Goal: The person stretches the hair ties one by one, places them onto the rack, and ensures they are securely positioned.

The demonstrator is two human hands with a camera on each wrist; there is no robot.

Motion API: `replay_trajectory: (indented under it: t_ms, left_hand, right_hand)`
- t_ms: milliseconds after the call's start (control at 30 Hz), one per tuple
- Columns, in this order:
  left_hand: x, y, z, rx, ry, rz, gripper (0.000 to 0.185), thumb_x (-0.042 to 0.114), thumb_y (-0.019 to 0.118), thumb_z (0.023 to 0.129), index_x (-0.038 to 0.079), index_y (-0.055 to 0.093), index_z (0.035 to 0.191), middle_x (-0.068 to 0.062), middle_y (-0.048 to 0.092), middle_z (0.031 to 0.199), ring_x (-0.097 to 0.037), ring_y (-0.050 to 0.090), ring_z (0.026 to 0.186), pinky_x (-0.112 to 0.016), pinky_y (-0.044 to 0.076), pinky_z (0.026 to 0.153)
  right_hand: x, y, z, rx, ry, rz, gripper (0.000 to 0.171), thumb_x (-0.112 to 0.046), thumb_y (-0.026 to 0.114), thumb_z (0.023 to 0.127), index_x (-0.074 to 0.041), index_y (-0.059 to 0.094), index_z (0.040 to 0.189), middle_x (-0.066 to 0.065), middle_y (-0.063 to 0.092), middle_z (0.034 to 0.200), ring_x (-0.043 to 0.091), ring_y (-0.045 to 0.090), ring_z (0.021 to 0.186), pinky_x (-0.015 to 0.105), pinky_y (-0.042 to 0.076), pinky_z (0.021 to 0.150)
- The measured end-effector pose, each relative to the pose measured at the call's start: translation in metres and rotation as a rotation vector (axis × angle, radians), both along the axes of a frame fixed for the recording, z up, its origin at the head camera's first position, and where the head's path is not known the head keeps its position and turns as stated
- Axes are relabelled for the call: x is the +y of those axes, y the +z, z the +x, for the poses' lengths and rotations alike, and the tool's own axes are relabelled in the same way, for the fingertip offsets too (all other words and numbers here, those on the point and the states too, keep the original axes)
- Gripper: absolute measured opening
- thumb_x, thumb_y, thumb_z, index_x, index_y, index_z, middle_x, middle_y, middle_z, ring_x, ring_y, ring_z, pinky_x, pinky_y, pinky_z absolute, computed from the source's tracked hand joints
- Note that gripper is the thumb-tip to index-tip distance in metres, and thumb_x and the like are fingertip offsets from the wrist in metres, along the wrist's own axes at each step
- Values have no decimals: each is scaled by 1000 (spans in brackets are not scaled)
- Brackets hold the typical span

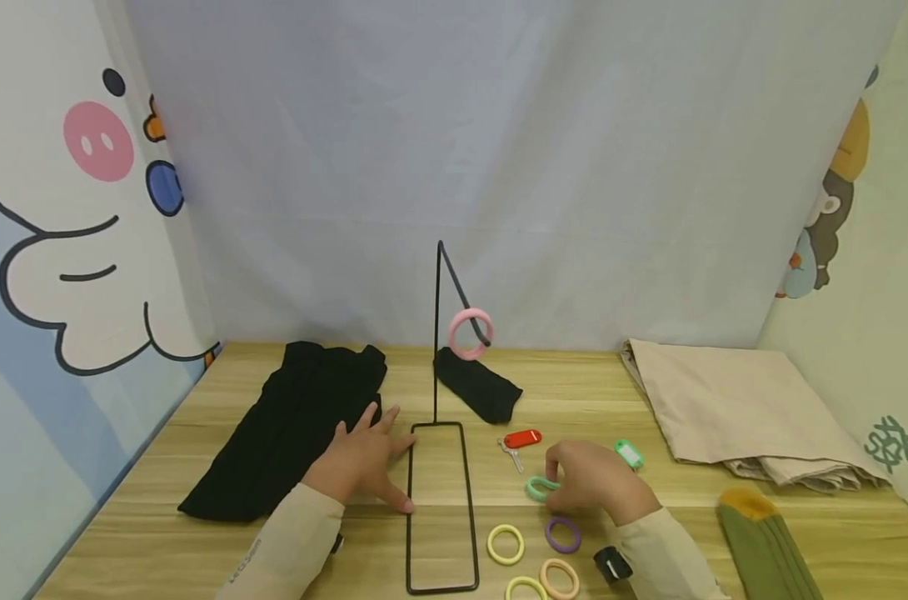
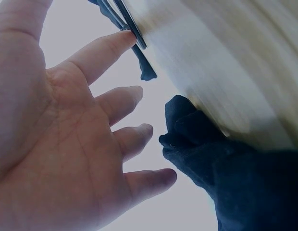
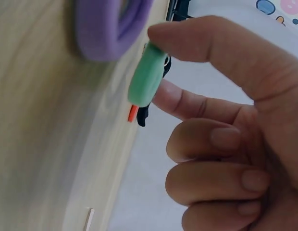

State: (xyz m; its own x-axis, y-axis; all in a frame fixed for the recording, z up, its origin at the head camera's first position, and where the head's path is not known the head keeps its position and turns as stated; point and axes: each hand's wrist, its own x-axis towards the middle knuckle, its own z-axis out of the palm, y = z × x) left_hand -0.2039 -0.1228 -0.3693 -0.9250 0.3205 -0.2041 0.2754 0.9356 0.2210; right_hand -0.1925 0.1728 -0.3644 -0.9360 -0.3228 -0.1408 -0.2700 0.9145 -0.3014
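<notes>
My right hand (image 1: pixel 574 487) pinches a green hair ring (image 1: pixel 538 487) between thumb and forefinger just above the table; in the right wrist view the green ring (image 3: pixel 148 77) sits between those fingertips (image 3: pixel 187 36). My left hand (image 1: pixel 364 462) lies flat with spread fingers beside the base of a black wire stand (image 1: pixel 441 508), its thumb at the frame's left rail; the left wrist view shows the open palm (image 2: pixel 53 139). A pink ring (image 1: pixel 470 333) hangs on the stand's hook.
Yellow (image 1: pixel 506 544), purple (image 1: pixel 562 535), orange (image 1: pixel 559 577) rings lie near the front edge. A red key tag (image 1: pixel 522 438), green tag (image 1: pixel 629 454), black cloth (image 1: pixel 289 429), black sock (image 1: pixel 478 386), beige cloth (image 1: pixel 739 408) and green sock (image 1: pixel 765 546) lie around.
</notes>
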Motion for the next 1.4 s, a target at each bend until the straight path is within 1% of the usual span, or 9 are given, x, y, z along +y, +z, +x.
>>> replay_trajectory:
  t_ms: [333,533,733,900,933,1033,1100,1267,1400]
  left_hand:
    - [1,1,0,-8,3,0,93,56,80,56,25,48,137,-9,17,155,-39,7,142,-70,15,103]
    - [1,0,-1,-9,0,6,93,57,80,55,24,48,137,-9,17,155,-39,7,142,-70,14,102]
    - [-1,-2,-2,-7,0,-3,93,58,80,55,25,48,137,-9,17,155,-39,7,142,-70,15,102]
    - [-1,-3,-2,-13,-1,-2,93,57,80,55,25,48,137,-9,17,155,-39,7,142,-70,15,102]
    - [-1,-2,-2,-16,0,1,93,57,80,55,24,48,137,-9,17,155,-39,7,142,-70,14,102]
    - [-2,-2,-1,-25,4,7,93,56,80,55,24,48,137,-9,17,155,-39,6,142,-70,14,103]
    - [-2,-1,-1,-24,6,11,93,56,81,55,24,48,137,-9,17,155,-39,6,142,-70,14,103]
    - [-2,-3,-2,-19,3,22,93,56,81,55,24,48,137,-10,17,155,-39,6,142,-70,15,102]
    - [-1,-4,-3,-20,-3,26,93,56,80,55,24,49,136,-10,17,155,-39,6,142,-70,15,102]
  right_hand:
    - [-9,13,10,21,61,-56,17,-15,75,66,-17,60,74,-6,49,63,11,41,49,24,33,44]
    - [-17,25,19,73,105,-37,17,-20,74,69,-20,60,79,-9,40,58,7,34,47,23,29,42]
    - [-30,39,30,198,147,-23,17,-27,73,72,-22,63,85,-12,39,56,5,31,47,21,25,40]
    - [-40,48,37,282,165,-62,17,-26,72,74,-21,63,88,-12,44,56,3,28,45,20,23,39]
    - [-41,49,38,307,163,-66,17,-26,72,74,-21,63,88,-12,49,58,3,28,45,20,24,39]
    - [-44,52,41,370,144,-84,17,-26,71,75,-21,63,90,-11,51,57,2,26,43,19,23,38]
    - [-46,55,43,411,136,-96,18,-27,70,76,-21,64,91,-13,47,54,2,24,42,19,21,38]
    - [-52,63,45,492,137,-144,20,-28,70,77,-21,63,95,-13,24,47,1,15,40,17,13,39]
    - [-55,70,48,600,166,-206,22,-26,72,76,-19,62,95,-13,32,45,-1,17,39,15,17,38]
